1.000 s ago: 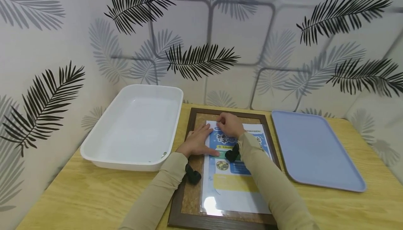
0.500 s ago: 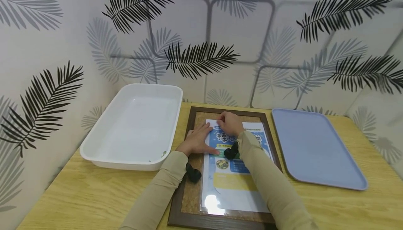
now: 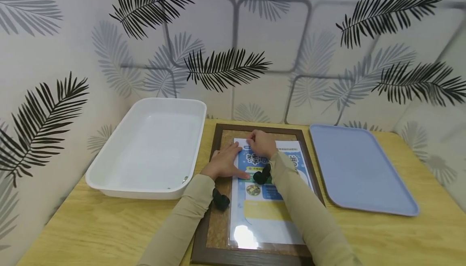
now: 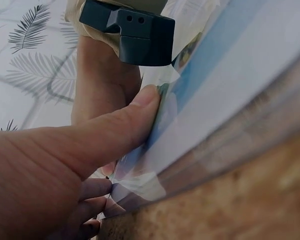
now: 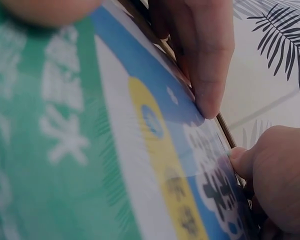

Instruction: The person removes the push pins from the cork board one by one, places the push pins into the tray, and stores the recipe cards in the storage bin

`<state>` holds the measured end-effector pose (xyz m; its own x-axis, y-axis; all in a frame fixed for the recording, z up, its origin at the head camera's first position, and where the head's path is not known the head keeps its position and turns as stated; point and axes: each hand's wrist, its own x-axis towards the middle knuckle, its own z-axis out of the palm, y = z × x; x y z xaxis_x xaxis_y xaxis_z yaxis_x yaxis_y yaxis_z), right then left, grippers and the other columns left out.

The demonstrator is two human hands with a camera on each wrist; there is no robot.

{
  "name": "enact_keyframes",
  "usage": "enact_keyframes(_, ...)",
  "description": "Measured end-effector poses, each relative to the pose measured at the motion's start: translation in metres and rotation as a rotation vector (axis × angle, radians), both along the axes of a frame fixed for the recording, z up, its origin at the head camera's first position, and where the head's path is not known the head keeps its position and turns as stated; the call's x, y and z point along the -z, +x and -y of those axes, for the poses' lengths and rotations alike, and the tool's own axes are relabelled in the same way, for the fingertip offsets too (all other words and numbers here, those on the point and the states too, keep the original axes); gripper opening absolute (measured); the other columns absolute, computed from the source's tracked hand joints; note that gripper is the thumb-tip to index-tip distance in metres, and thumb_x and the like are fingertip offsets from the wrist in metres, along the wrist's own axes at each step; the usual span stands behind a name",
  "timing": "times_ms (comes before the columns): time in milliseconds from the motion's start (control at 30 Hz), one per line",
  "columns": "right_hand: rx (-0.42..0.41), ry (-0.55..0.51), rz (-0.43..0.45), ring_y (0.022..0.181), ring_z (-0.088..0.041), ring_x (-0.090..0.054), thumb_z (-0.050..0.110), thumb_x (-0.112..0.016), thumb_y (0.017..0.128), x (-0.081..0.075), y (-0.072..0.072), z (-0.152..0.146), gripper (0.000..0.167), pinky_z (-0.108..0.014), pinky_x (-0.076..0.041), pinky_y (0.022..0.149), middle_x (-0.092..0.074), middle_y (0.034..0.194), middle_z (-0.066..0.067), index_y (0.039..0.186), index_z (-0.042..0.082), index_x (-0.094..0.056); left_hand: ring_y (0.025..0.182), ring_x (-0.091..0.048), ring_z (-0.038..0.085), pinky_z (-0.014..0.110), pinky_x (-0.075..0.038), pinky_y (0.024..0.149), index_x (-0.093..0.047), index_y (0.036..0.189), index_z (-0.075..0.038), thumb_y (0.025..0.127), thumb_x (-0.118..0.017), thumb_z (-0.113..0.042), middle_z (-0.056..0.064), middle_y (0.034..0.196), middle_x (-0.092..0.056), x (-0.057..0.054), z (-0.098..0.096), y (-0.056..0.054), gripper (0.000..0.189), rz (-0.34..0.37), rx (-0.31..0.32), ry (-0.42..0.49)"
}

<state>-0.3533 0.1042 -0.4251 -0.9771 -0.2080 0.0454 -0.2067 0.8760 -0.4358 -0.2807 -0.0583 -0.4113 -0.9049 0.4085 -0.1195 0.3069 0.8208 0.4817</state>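
Wooden table [image 3: 109,225] bore a corkboard [image 3: 217,229]; poster fastening seemed under way.

Poster [image 3: 263,207] lay partly under the spread left hand [image 3: 225,162]; right hand [image 3: 263,143] curled near its corner, grip unclear; next likely needed firm pressure.

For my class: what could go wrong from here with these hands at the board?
1. The printed sheet could slide crooked on the cork board if the left hand, lying across its left edge, lifts; its surface looks glossy.
2. The right hand, fingers curled, is near the left hand; anything it holds is hidden, so a slip might hurt the other hand.
3. The left sleeve, close to the white tray, might bump it and scatter the small objects inside.
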Motion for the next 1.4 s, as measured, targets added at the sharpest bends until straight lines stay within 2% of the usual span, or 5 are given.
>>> enact_keyframes(267,0.004,-0.013,0.006,0.074,-0.019,-0.057,0.022,-0.055,0.097,0.0018,0.0001,-0.0007,0.02,-0.035,-0.046,0.074,-0.064,0.084,-0.006,0.1,0.005,-0.065,0.15,-0.01,0.027,0.053,-0.021,0.113,-0.035,0.148,-0.006,0.073,-0.079,-0.05,0.01,0.161,-0.02,-0.0046,0.0001,0.003,0.097,0.016,0.0,0.002)
enact_keyframes(767,0.005,-0.036,0.043,0.081,-0.022,-0.06,0.019,-0.051,0.099,0.0005,-0.0007,0.0003,0.02,-0.039,-0.048,0.081,-0.066,0.092,-0.008,0.103,0.005,-0.065,0.15,-0.011,0.028,0.055,-0.021,0.113,-0.037,0.148,-0.007,0.072,-0.079,-0.05,0.01,0.16,-0.023,-0.0061,-0.0008,0.0001,0.097,0.017,-0.002,-0.018)
enact_keyframes(933,0.002,-0.027,0.034,0.076,-0.021,-0.058,0.016,-0.052,0.098,0.0012,-0.0025,-0.0003,0.017,-0.037,-0.047,0.075,-0.064,0.086,-0.006,0.098,0.005,-0.065,0.15,-0.011,0.027,0.056,-0.019,0.114,-0.037,0.148,-0.007,0.072,-0.08,-0.05,0.01,0.16,-0.023,-0.0077,-0.0024,0.001,0.097,0.017,-0.008,-0.016)
enact_keyframes(1100,0.016,-0.028,0.059,0.08,-0.022,-0.059,0.018,-0.05,0.099,-0.0002,-0.0002,0.0015,0.02,-0.038,-0.047,0.078,-0.065,0.091,-0.008,0.101,0.004,-0.064,0.15,-0.012,0.027,0.055,-0.02,0.114,-0.037,0.148,-0.008,0.072,-0.08,-0.05,0.009,0.16,-0.023,-0.0083,-0.0021,0.0012,0.097,0.021,-0.014,-0.016)
enact_keyframes(1400,-0.026,0.012,0.017,0.078,-0.021,-0.057,0.017,-0.049,0.1,-0.0034,0.0049,0.0021,0.02,-0.037,-0.048,0.078,-0.065,0.091,-0.008,0.1,0.004,-0.064,0.15,-0.012,0.027,0.056,-0.019,0.114,-0.037,0.148,-0.007,0.071,-0.08,-0.05,0.009,0.16,-0.023,-0.0068,-0.002,-0.0006,0.098,0.019,-0.006,-0.017)
